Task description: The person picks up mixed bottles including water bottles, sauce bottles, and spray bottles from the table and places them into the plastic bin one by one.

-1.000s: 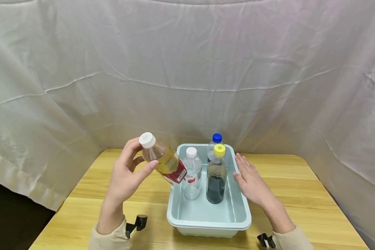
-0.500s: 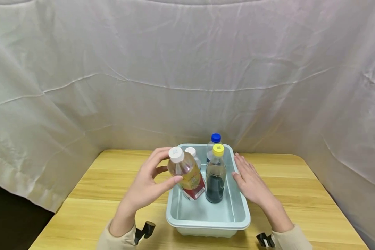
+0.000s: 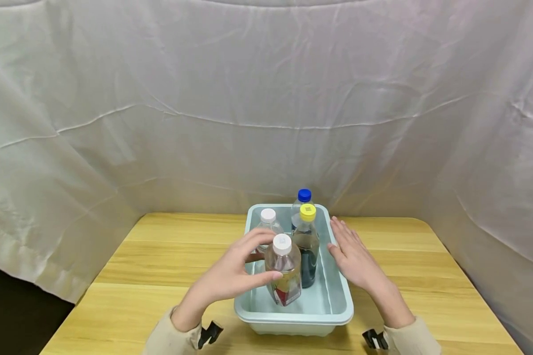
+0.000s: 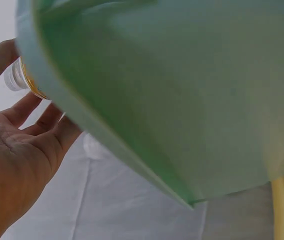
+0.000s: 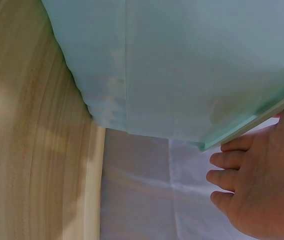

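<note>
My left hand (image 3: 235, 273) grips a clear bottle (image 3: 288, 276) with a white cap and a yellow and red label, holding it nearly upright inside the front half of a light blue plastic basin (image 3: 293, 318). Thumb and fingers lie on opposite sides of it. Behind it in the basin stand a clear bottle (image 3: 268, 219) with a white cap, a bottle of dark liquid (image 3: 308, 256) with a yellow cap, and a blue-capped bottle (image 3: 304, 198). My right hand (image 3: 355, 256) rests with straight fingers against the basin's right rim; the right wrist view shows its fingers (image 5: 227, 160) beside that rim.
The basin sits on a wooden table (image 3: 169, 256), whose surface extends to both sides. A pale grey curtain (image 3: 266, 108) hangs behind the table and along its sides. Dark space (image 3: 18, 305) lies beyond the left edge.
My left hand has carried the yellow-and-red-labelled bottle rightward and down into the basin, and it has turned from tilted to nearly upright. The right hand has stayed at the rim.
</note>
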